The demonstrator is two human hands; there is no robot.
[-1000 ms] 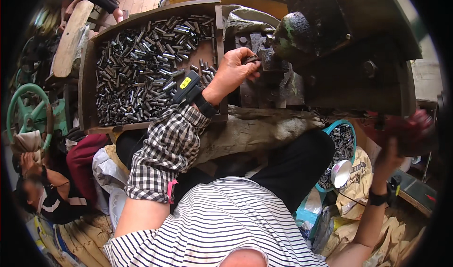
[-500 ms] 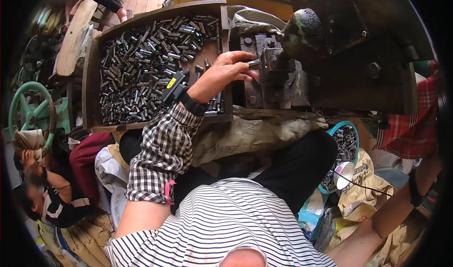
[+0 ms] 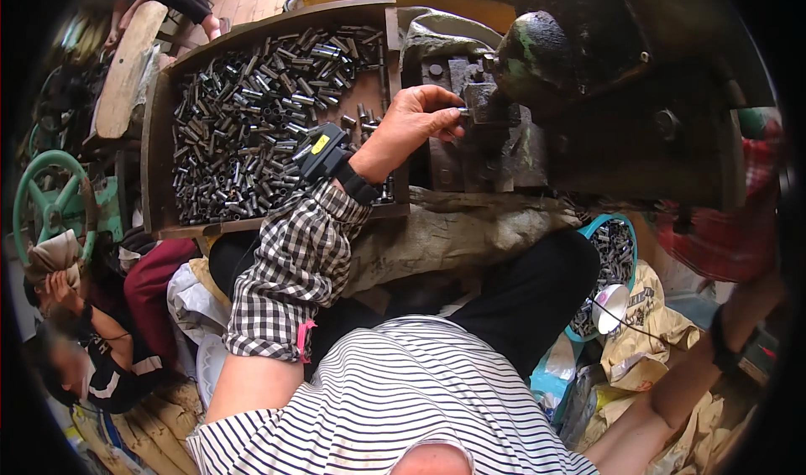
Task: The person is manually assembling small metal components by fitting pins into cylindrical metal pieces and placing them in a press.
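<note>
My left hand (image 3: 405, 129) is closed in a pinch on a small metal tube (image 3: 463, 111), its tip touching or very close to the dark block (image 3: 489, 106) of a greasy machine. Most of the tube is covered by my fingers. Left of that hand, a wooden tray (image 3: 158, 173) holds a heap of similar short metal tubes (image 3: 243, 131). My right hand (image 3: 756, 303) reaches out to the far right, beside a red plaid cloth (image 3: 709, 232); its fingers are lost in the dark rim.
A turquoise basin (image 3: 635, 248) of metal pieces stands by my right knee, a white bowl (image 3: 610, 309) at its edge. Sacking (image 3: 470, 232) lies below the machine. At the left are a green handwheel (image 3: 52, 211), a wooden plank (image 3: 130, 68) and another person (image 3: 109, 341).
My left hand has moved slightly right with the tube, closer to the machine's block, and its fingers have drawn together. My right forearm has shifted a little.
</note>
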